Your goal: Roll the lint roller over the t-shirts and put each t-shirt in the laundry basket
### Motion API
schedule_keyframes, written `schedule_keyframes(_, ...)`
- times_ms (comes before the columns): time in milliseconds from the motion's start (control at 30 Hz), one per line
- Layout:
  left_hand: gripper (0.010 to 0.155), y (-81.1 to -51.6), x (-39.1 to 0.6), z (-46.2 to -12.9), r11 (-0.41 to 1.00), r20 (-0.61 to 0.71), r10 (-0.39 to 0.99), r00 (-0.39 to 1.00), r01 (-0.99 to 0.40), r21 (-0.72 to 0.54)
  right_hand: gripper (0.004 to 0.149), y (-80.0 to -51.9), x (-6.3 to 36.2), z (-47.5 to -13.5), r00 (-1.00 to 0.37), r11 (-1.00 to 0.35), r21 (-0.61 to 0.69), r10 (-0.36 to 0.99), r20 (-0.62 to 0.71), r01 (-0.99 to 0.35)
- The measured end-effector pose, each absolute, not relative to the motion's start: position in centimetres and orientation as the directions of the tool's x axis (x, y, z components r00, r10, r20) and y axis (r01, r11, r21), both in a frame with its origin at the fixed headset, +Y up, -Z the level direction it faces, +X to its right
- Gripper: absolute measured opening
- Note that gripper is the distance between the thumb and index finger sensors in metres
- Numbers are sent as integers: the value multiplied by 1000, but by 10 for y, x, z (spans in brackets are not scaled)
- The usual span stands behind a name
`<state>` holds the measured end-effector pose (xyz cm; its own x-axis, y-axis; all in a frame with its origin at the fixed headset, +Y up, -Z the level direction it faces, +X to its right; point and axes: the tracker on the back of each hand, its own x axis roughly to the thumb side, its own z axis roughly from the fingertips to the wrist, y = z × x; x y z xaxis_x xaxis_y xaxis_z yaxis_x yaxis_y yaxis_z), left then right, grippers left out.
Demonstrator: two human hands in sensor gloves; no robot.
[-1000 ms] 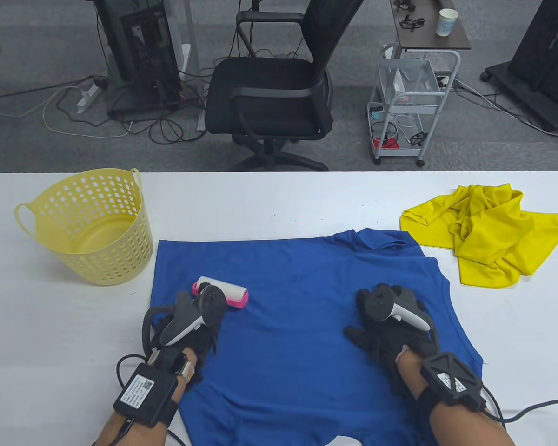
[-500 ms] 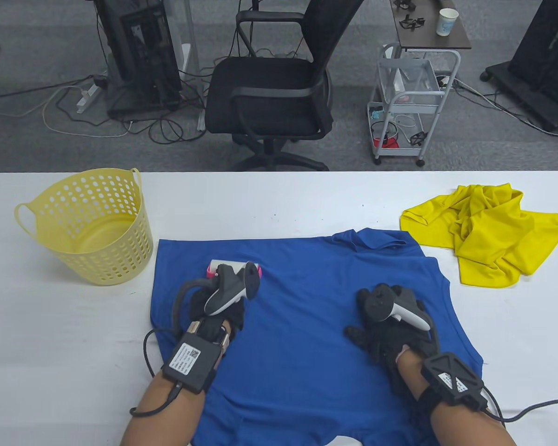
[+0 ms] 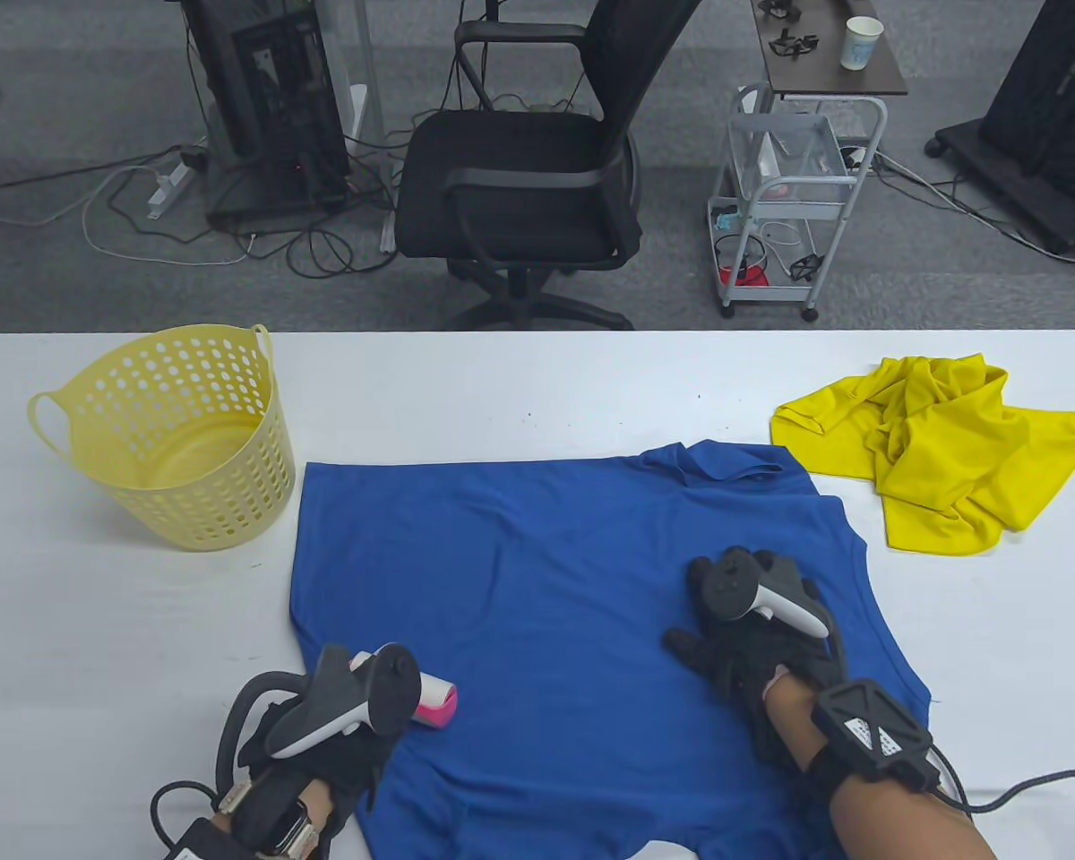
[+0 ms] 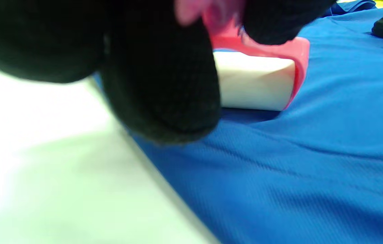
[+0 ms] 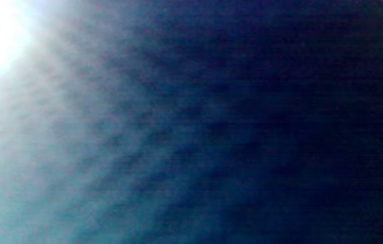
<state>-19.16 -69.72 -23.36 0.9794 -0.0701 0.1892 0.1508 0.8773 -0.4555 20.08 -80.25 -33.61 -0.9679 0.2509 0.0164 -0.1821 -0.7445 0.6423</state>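
Observation:
A blue t-shirt (image 3: 555, 582) lies spread flat on the white table (image 3: 520, 394). My left hand (image 3: 322, 752) grips the pink handle of a white lint roller (image 3: 430, 703), whose roll rests on the shirt's near left part. The left wrist view shows the lint roller (image 4: 255, 81) on the blue t-shirt (image 4: 313, 162) under my black gloved fingers (image 4: 161, 74). On the shirt's right side my right hand (image 3: 752, 627) lies flat, fingers spread, pressing the cloth. The right wrist view is filled with dark blue blur. A crumpled yellow t-shirt (image 3: 941, 448) sits at the far right. The yellow laundry basket (image 3: 179, 430) stands at the left with nothing inside.
Beyond the table's far edge stand a black office chair (image 3: 528, 179), a small metal cart (image 3: 788, 197) and a computer tower (image 3: 269, 107) with cables on the floor. Cables trail from both wrists at the table's near edge.
My left hand rolled the lint roller away across the shirt, then drew it back toward the near left edge. The right hand stayed where it was.

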Motion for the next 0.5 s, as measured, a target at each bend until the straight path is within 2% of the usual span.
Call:
schedule_keyframes(67,64,-701,-185,-252,896,186,-65,980,139,-421,90,-803,201,-336,-968,-745,642,250,16,-182)
schedule_keyframes(333,64,-713,-128,-367,942,114,-86,990,118,-315,90,-802,201,-336,-968,-745,643,249,16,-180)
schedule_keyframes(500,64,-726,-114,-406,965,37,-18,999,27,-259,90,-802,201,-336,-969,-744,643,248,16,-180)
